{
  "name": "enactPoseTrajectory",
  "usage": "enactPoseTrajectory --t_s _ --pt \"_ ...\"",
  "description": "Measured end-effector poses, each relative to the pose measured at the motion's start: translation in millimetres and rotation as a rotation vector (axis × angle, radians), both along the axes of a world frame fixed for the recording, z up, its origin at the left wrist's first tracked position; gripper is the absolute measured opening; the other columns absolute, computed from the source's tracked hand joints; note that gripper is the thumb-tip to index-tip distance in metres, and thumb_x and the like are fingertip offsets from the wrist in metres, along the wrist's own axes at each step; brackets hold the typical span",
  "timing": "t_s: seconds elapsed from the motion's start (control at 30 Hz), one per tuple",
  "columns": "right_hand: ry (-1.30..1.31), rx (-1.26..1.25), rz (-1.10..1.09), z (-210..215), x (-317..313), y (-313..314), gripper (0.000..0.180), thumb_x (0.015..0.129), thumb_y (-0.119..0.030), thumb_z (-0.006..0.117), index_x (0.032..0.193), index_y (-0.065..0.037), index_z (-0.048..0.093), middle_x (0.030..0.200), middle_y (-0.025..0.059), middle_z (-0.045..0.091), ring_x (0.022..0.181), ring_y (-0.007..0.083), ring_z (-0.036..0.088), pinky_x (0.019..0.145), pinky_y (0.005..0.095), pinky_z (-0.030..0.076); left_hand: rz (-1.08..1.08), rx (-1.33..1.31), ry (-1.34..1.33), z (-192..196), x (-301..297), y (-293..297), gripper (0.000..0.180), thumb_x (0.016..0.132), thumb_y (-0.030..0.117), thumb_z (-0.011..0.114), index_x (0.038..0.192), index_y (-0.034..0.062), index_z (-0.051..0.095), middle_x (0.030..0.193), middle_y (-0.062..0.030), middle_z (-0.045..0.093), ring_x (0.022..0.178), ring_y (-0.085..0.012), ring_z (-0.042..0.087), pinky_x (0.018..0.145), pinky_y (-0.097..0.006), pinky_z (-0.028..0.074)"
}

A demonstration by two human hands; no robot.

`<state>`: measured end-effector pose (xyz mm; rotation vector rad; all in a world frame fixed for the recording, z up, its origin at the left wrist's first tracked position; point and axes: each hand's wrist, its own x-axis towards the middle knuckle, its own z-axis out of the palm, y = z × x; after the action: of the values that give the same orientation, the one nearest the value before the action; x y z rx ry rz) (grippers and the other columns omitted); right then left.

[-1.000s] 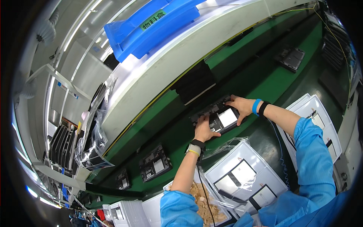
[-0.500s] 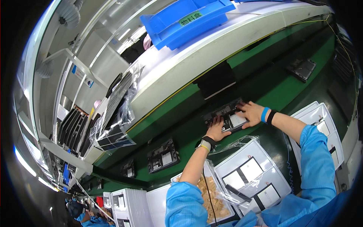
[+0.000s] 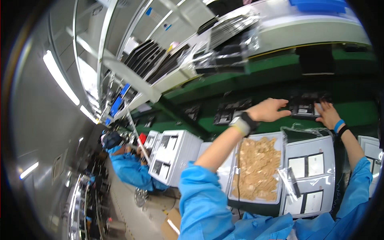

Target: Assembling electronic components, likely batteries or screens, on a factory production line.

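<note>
A black, flat electronic device (image 3: 301,109) with its inner parts exposed lies on the green conveyor belt, at the right. My right hand (image 3: 329,116) rests on its right part, fingers spread and nothing gripped. My left hand (image 3: 270,110) hovers at the device's left side, thumb apart from the stretched fingers and nothing held. Whether its fingertips touch the device I cannot tell. Another similar open device (image 3: 229,113) sits on the belt to the left, partly behind my left wrist.
Near me stand a tray of brown scraps (image 3: 258,170) and white trays (image 3: 308,145) with white-and-black flat packs. A stack of white trays (image 3: 188,156) stands left. A co-worker (image 3: 128,166) in blue works beyond it. Plastic-wrapped dark panels (image 3: 230,54) lie on the shelf above the belt.
The view has swung left, bringing the co-worker and tray stack further in. My left hand has lifted off the device toward its left side; my right hand stays on it.
</note>
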<state>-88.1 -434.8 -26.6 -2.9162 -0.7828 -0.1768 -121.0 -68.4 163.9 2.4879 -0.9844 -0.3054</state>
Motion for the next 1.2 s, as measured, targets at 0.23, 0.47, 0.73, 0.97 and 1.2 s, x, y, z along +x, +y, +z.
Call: enactPoseTrajectory --t_s 0.23,0.47,0.73,0.97,1.2 --pt "0.126 0.329 0.037 21.0 16.5 -2.3 0.067 0.084 -0.025 0.083 0.141 0.004 0.059 0.14 0.0331 0.059 0.129 0.0485 0.058 0.111 0.0486 0.046 0.588 0.269 0.002 10.4 -205.3 231.0 0.027 0.1 0.026 0.072 0.113 0.0024 0.072 0.094 -0.0107 0.077 0.086 -0.0257 0.075 0.08 -0.036 0.058" --pt "0.254 0.643 0.04 70.4 8.9 21.3 0.039 0.108 -0.024 0.058 0.131 0.008 0.064 0.117 0.0234 0.075 0.106 0.029 0.072 0.096 0.0375 0.054 0.743 0.038 -0.489 -174.4 -289.7 307.0 0.016 0.092 0.017 0.075 0.101 0.003 0.074 0.101 -0.0127 0.072 0.096 -0.0335 0.069 0.082 -0.044 0.056" --pt "0.26 0.769 0.145 134.4 -63.6 43.7 0.04 0.109 -0.024 0.058 0.133 0.008 0.062 0.116 0.0185 0.073 0.105 0.0231 0.069 0.094 0.0358 0.054 0.746 -0.033 -0.472 -175.7 -297.2 307.1 0.007 0.092 0.007 0.072 0.095 0.0008 0.073 0.096 -0.0123 0.069 0.095 -0.0356 0.066 0.082 -0.044 0.055" --pt "0.232 0.693 0.174 179.6 -103.2 56.4 0.034 0.107 -0.02 0.059 0.127 0.007 0.066 0.115 0.0181 0.072 0.102 0.0228 0.068 0.091 0.0332 0.054 0.938 -0.228 -0.644 -89.7 -324.3 289.9 0.01 0.094 0.0 0.068 0.103 -0.0001 0.073 0.104 -0.0162 0.071 0.101 -0.0357 0.069 0.088 -0.041 0.055" --pt "0.117 0.53 0.178 166.2 -110.2 60.2 0.034 0.107 -0.018 0.06 0.138 -0.005 0.065 0.137 0.0103 0.065 0.123 0.0247 0.057 0.108 0.0361 0.044 1.148 -0.036 -1.259 21.8 -473.6 239.1 0.02 0.083 -0.007 0.073 0.102 -0.0024 0.07 0.106 -0.0167 0.071 0.095 -0.0336 0.069 0.086 -0.039 0.054"
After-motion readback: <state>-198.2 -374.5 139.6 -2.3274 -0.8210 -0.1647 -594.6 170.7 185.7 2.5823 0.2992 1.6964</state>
